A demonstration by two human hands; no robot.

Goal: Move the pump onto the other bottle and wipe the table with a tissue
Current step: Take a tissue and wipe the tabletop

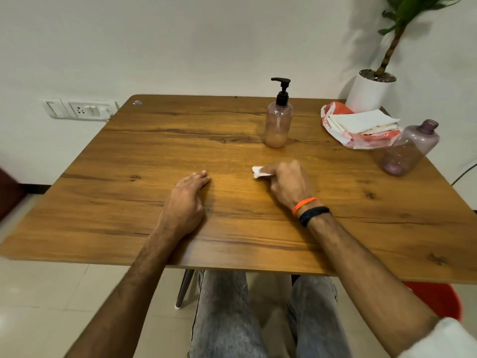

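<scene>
While my right hand (286, 183) pinched the tissue (259, 172) against the surface (154, 151) below the pump (281, 90) bottle (278, 125), I needed firm, overlapping strokes; my left hand (187, 200) lay flat, bracing.

Tissue (259, 172) mostly concealed under right hand (289, 183). Plant (402, 27) cropped by top edge. Red bin (438, 298) partly hidden beneath counter (129, 215) near-right corner.
</scene>
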